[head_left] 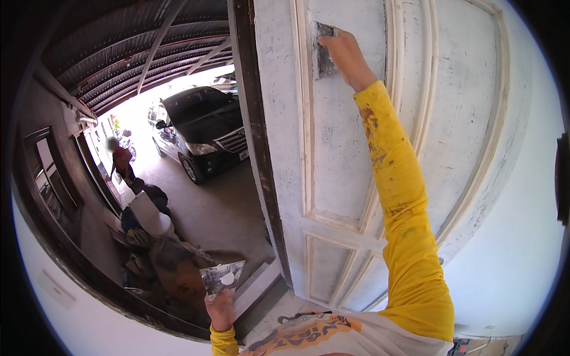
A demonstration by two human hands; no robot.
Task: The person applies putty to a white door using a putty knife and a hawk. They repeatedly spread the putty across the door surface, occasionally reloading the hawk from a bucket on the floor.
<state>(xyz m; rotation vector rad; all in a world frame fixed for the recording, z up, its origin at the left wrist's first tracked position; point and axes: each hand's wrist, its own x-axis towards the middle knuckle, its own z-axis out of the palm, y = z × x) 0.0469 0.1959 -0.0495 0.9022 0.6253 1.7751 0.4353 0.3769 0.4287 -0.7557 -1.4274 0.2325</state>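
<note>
My right hand [349,54] is raised to the upper part of a white panelled door [341,148], closed round a putty knife. Its wide, grey, smeared blade [325,62] lies against the recessed panel near the left moulding; the handle is hidden by my fingers. Low down and to the left, my left hand [221,311] grips a second putty knife [214,275]. That flared blade points upward and carries a dab of white putty [228,277]. Grey marks and small dark specks dot the door's white surface.
A dark door frame [261,148] borders the opening on the left. Beyond it a black car [205,130] stands under a metal roof, with a person [122,160] farther left. A white container [155,222] and cluttered materials sit near the threshold. A white wall [510,261] lies right.
</note>
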